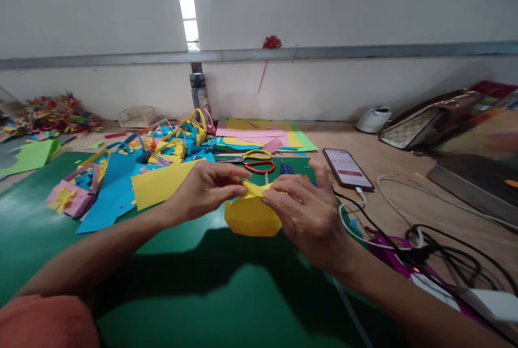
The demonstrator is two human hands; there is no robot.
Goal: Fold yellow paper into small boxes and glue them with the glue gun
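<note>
A folded yellow paper piece (253, 218) with angled corners is held up over the green mat (182, 305). My left hand (206, 186) pinches its upper left edge between thumb and fingers. On the upper right edge, the fingers of my right hand (307, 207) are closed as well, with one finger raised. Just beyond the paper lie scissors (259, 162) with red and yellow handles. A dark blue pointed tool (286, 168) sits beside them, partly hidden by my right hand. To the left, a flat yellow sheet (159, 186) overlaps a blue sheet (111, 191).
Small paper baskets (178, 143) crowd the back left, with a pink one (76, 191) nearer. Coloured sheets (259, 135) are stacked behind the scissors. On the right are a phone (348, 169), cables (453, 256), a purple-and-white power strip (429, 278) and a bag (421, 121).
</note>
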